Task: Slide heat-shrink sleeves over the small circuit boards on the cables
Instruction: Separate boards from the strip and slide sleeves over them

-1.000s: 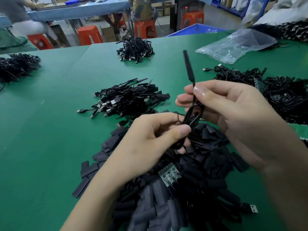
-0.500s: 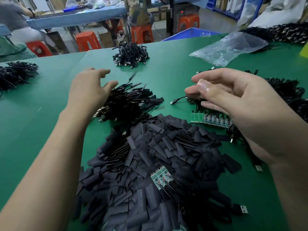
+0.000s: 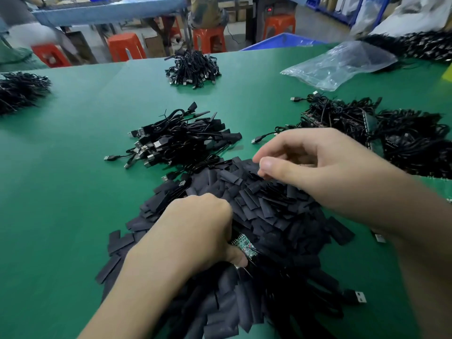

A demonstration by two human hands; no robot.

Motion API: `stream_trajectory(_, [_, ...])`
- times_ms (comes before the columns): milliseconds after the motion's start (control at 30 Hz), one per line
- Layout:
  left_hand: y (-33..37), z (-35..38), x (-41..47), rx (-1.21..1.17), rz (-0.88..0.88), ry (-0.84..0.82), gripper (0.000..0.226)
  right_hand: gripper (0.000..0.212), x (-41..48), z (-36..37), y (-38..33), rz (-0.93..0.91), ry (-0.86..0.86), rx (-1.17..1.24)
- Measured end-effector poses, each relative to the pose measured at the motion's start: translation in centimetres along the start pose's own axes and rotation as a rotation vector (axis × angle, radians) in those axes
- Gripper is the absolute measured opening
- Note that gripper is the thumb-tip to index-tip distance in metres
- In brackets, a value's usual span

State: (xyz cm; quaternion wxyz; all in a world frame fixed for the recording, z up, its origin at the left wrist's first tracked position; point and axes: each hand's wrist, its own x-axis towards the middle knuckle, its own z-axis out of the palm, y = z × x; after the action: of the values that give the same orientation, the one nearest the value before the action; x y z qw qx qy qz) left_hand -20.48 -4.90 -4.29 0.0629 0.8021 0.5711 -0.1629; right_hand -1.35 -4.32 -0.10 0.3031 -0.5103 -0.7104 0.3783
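1. At the near-right edge of the sleeve pile (image 3: 269, 216), a black cable's USB plug (image 3: 357, 296) pokes out onto the green table (image 3: 61, 179).
2. The sleeve pile is a loose heap of flat black heat-shrink pieces, spread over the near middle of the table.
3. The left hand (image 3: 195, 231) lies on the near-left part of the pile, knuckles up, with its fingers curled down among the sleeves. Thumb and curled fingers close on a small green circuit board (image 3: 244, 245), which sits on top of the pile near its middle. The fingertips themselves are hidden.
4. The right hand (image 3: 322, 167) hovers over the far-right part of the pile. Its fingers are loosely bent, thumb and forefinger a little apart, and nothing shows between them. The thumb tip is just above a sleeve.
5. At the pile's far-left edge, touching it, lies a cable heap (image 3: 181, 140) of black leads with USB plugs pointing left.
6. Beyond the pile to the right sprawls a larger cable tangle (image 3: 367, 121), with strips of circuit boards partly buried in it.
7. Further beyond the pile on that side, a clear plastic bag (image 3: 342, 64) lies crumpled on the table.
8. Straight beyond the pile and well apart from it, a small cable bundle (image 3: 193, 69) sits near the table's far edge. Another dark bundle (image 3: 22, 91) lies far off to the pile's left.
9. Past the table, beyond the pile, stand orange stools (image 3: 126, 46) and a blue bin (image 3: 281, 41).
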Motion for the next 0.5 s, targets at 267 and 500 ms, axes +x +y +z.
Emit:
stream_trajectory(267, [-2.1, -1.4, -0.4, -0.757, 0.262, 0.006, 0.021, 0.019, 0.2, 1.2, 0.4, 0.046, -0.318, -0.141])
stream_trajectory(500, [-3.0, -2.7, -1.4, -1.291, 0.307, 0.049, 0.017, 0.036, 0.2, 0.3, 0.3, 0.018, -0.373, 0.108])
